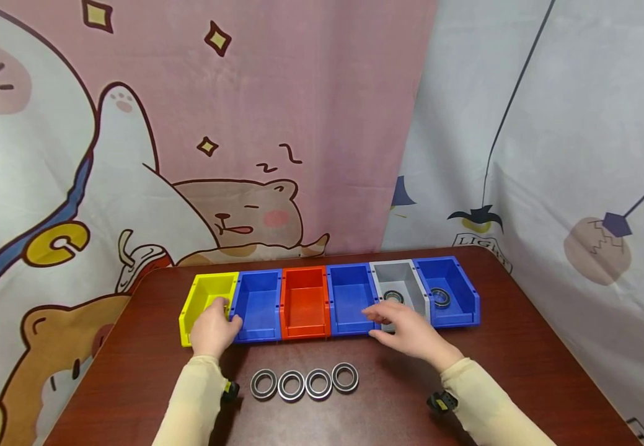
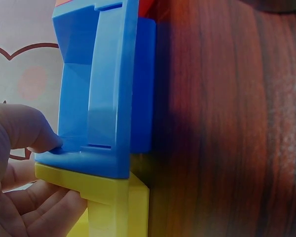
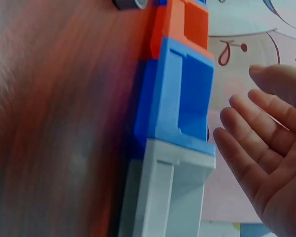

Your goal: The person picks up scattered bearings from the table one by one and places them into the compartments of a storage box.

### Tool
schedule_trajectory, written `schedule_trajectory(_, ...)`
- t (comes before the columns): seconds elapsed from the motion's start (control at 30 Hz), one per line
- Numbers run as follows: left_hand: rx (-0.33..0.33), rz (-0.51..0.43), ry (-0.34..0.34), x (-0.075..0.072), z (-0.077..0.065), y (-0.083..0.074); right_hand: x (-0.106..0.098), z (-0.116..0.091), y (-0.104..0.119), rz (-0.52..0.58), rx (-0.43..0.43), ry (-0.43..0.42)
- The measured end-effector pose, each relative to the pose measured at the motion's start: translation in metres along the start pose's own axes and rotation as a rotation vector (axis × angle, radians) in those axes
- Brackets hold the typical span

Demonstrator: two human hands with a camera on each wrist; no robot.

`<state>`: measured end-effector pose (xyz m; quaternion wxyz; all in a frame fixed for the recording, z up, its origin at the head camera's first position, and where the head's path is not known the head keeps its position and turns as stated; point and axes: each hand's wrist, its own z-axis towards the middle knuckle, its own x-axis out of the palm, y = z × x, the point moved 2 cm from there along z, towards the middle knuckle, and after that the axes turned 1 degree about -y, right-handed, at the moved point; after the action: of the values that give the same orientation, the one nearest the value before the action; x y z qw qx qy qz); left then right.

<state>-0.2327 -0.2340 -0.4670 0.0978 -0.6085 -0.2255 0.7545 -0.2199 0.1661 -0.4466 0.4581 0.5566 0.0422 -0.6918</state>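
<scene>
My left hand point(image 1: 212, 328) grips the adjoining walls of the yellow bin point(image 1: 186, 316) and the left blue bin point(image 1: 258, 335). In the left wrist view, its thumb point(image 2: 37, 132) hooks inside the blue bin, while the other fingers point(image 2: 56, 217) lie on the yellow side. My right hand point(image 1: 411, 331) hovers over the front of the grey bin point(image 1: 423, 303) and holds nothing, its fingers loosely spread. One bearing point(image 1: 387, 293) lies in the grey bin, partly behind that hand, and another bearing point(image 1: 441, 290) is in the right-end blue bin point(image 1: 458, 318).
Several metal bearings point(image 1: 291, 398) lie in a row on the brown table point(image 1: 388, 415), in front of the bins. Between the hands stand a red bin point(image 1: 305, 330) and a middle blue bin point(image 1: 349, 327). A printed curtain point(image 1: 344, 155) hangs behind the table.
</scene>
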Motion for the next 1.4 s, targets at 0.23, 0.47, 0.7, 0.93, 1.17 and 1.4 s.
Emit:
schedule_trajectory(0.23,0.001,0.000,0.000,0.000,0.000,0.000,0.021,-0.002,0.012,-0.049,-0.085,0.098)
schedule_trajectory(0.47,-0.002,0.000,0.007,0.000,0.000,0.000,0.041,-0.006,0.022,-0.102,-0.124,0.194)
schedule_trajectory(0.7,-0.004,-0.002,0.013,0.000,0.000,0.000,0.054,-0.011,0.030,-0.118,-0.171,0.243)
schedule_trajectory(0.93,0.002,-0.004,0.009,0.001,0.000,0.001,0.064,-0.014,0.036,-0.173,-0.224,0.248)
schedule_trajectory(1.17,0.003,0.001,0.011,0.001,0.000,0.001,0.070,-0.013,0.040,-0.215,-0.251,0.260)
schedule_trajectory(1.4,-0.002,-0.002,0.014,0.000,0.000,0.001,0.072,-0.012,0.045,-0.277,-0.244,0.293)
